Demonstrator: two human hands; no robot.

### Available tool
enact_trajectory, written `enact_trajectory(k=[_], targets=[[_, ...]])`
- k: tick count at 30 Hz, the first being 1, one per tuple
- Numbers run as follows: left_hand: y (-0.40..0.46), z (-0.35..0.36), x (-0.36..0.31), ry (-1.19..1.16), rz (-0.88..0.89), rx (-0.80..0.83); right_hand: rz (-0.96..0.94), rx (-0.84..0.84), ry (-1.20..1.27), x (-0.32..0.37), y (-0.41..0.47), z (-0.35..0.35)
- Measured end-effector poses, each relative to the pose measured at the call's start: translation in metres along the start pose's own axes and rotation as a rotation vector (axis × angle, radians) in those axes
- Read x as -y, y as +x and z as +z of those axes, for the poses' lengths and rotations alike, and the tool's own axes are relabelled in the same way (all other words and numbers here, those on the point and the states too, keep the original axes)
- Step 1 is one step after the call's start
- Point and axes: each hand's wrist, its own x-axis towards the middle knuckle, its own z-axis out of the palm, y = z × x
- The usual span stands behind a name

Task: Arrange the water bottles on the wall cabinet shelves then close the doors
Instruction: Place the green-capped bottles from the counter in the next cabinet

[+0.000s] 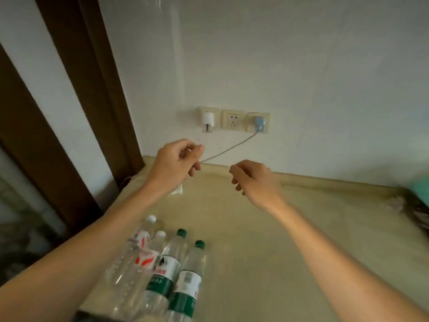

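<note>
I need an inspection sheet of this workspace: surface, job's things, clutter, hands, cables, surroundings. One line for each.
Surface: beige countertop, against a white wall.
Job's things: four water bottles standing at the near left, two with green caps, two with white caps; the cabinet is not in view.
Clutter: a white scrap under the left wrist; something dark at the right edge, unclear.
Hands: left hand and right hand raised, fingers loosely curled, holding nothing visible.
Cables: grey cable from the blue plug.
Surroundings: three wall sockets, a white plug, a dark door frame.
</note>
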Motion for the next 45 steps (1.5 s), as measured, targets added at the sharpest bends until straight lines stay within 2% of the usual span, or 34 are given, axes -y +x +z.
enact_trajectory(k=[6, 11, 16, 20, 27, 32, 40, 45], targets=[[-0.046, 0.004, 0.113, 0.166, -0.244, 0.228, 0.266, 0.171, -0.049, -0.047, -0.017, 0.097], [-0.069, 0.008, 0.184, 0.312, -0.419, 0.421, 0.508, 0.183, 0.035, -0.085, -0.030, 0.154], [-0.077, 0.020, 0.216, 0.300, -0.514, 0.529, 0.669, 0.178, 0.082, -0.105, -0.045, 0.196], [-0.079, 0.033, 0.224, 0.377, -0.469, 0.614, 0.778, 0.219, 0.109, -0.100, -0.057, 0.225], [-0.073, 0.045, 0.223, 0.479, -0.417, 0.665, 0.810, 0.176, 0.078, -0.113, -0.068, 0.215], [-0.068, 0.058, 0.224, 0.454, -0.436, 0.621, 0.817, 0.092, 0.060, -0.134, -0.069, 0.189], [-0.070, 0.095, 0.227, 0.439, -0.617, 0.649, 0.911, 0.009, -0.006, -0.158, -0.065, 0.188], [-0.068, 0.107, 0.224, 0.327, -0.707, 0.614, 0.969, -0.079, 0.144, -0.166, -0.067, 0.189]])
